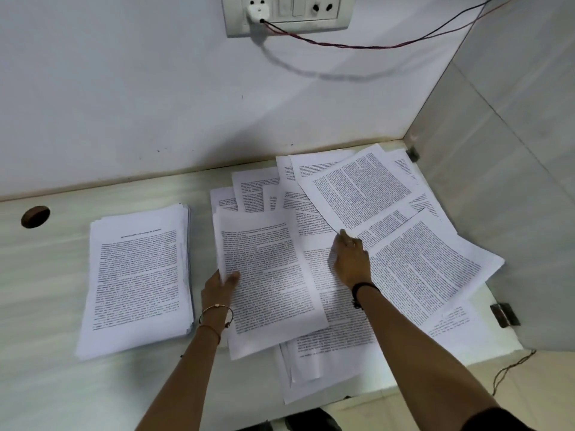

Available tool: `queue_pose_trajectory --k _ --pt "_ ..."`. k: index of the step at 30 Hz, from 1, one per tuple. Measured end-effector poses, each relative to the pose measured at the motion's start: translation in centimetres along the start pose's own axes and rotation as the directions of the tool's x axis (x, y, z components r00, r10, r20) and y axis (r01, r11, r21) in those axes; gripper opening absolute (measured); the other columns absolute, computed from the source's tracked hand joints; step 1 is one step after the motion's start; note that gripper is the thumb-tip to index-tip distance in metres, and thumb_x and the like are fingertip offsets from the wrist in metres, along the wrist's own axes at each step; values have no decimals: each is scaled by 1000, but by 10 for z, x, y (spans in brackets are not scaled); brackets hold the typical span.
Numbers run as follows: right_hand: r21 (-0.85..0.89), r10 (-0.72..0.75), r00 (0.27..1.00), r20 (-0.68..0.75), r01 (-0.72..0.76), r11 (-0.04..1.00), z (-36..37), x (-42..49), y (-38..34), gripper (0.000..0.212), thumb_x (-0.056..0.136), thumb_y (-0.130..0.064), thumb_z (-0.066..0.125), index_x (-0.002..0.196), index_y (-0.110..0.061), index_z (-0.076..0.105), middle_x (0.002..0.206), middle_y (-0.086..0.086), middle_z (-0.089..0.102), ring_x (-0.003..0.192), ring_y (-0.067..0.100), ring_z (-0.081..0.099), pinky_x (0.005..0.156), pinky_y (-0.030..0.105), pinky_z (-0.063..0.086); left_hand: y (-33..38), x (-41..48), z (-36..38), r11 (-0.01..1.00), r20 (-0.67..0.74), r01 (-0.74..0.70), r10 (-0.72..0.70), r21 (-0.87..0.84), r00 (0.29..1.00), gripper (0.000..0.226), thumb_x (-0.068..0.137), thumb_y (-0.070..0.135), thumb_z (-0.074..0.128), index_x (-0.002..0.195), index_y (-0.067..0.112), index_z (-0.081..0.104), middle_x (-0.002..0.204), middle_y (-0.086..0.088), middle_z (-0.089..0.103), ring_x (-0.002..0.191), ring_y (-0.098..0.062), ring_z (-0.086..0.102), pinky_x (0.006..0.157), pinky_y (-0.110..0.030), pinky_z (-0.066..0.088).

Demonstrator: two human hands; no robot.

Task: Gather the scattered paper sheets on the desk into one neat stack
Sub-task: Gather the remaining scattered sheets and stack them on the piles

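Observation:
A thick stack of printed sheets (138,284) lies squared on the left of the pale desk (46,306). To its right, several loose printed sheets (417,269) overlap in a spread reaching the right wall. My left hand (219,286) is shut on the left edge of a small bundle of sheets (270,275), thumb on top, held just above the spread. My right hand (350,258) pinches the near corner of one lifted sheet (357,188), which tilts up toward the back right.
A round cable hole (35,216) sits at the desk's far left. A wall socket (286,12) with a plugged wire hangs above. A partition wall (497,181) bounds the right side, with a metal bracket (504,315) at its base. Some sheets overhang the front edge.

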State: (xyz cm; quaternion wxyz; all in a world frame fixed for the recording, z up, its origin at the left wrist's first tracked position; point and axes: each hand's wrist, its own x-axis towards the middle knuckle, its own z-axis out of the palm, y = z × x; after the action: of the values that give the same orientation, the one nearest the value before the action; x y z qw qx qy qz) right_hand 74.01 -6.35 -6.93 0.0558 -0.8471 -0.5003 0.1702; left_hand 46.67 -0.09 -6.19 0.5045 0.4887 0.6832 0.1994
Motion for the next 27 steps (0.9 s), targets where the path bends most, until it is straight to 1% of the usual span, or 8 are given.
queue_pose_trajectory --k 4,7,9,14,17,19,23,27 --pt "405 -111 977 -183 178 897 -11 -8 -11 32 85 10 45 114 8 59 128 19 55 109 18 51 90 29 45 4 5 -1 996 49 35 -31 -82 998 49 90 28 57 134 10 43 133 -14 53 119 -32 52 106 -43 39" --pt "595 -157 986 -58 160 788 -11 -23 -28 28 90 5 48 111 0 66 115 12 63 106 23 57 92 21 38 8 8 -2 976 93 56 -37 -210 995 51 90 6 53 134 20 33 126 -12 52 106 -26 54 102 -44 42" --pt "716 -108 994 -25 94 691 -6 -33 -37 20 92 -5 56 83 -3 74 84 -7 68 82 12 61 88 23 41 6 10 -4 973 92 9 13 -230 996 61 88 -6 49 135 27 26 124 -11 52 106 -28 56 101 -44 44" --pt "773 -76 996 56 5 634 10 -44 -39 57 90 -38 63 42 -7 55 41 -4 52 47 5 50 109 32 33 1 13 0 973 67 -19 35 -229 997 56 89 -9 38 132 27 37 132 -6 47 106 -23 51 97 -38 44" --pt "734 -140 989 55 55 676 18 -45 -35 64 90 -38 64 40 -14 33 36 -5 36 38 10 36 114 30 30 8 7 6 960 18 32 -28 -278 999 36 96 7 40 127 25 42 119 -5 47 95 -17 48 79 -28 43" --pt "683 -217 975 44 129 719 24 -48 -31 64 91 -33 63 41 -21 25 37 -10 33 40 6 34 111 26 32 9 4 7 957 31 45 -38 -287 999 39 96 14 46 133 19 38 120 -5 47 101 -18 48 84 -27 41" --pt "596 -296 955 34 218 773 34 -53 -19 60 91 -29 63 47 -23 24 50 0 37 55 7 40 87 26 35 1 1 8 973 111 33 -8 -227 994 53 89 1 55 136 10 33 129 -12 52 112 -30 53 95 -39 44" --pt "494 -297 955 -18 267 828 30 -63 -20 44 95 -44 53 64 -16 38 66 -7 47 60 4 43 73 34 50 2 -3 12 996 42 19 -15 -89 999 57 88 -3 49 139 17 31 115 -4 53 98 -23 52 88 -30 42"
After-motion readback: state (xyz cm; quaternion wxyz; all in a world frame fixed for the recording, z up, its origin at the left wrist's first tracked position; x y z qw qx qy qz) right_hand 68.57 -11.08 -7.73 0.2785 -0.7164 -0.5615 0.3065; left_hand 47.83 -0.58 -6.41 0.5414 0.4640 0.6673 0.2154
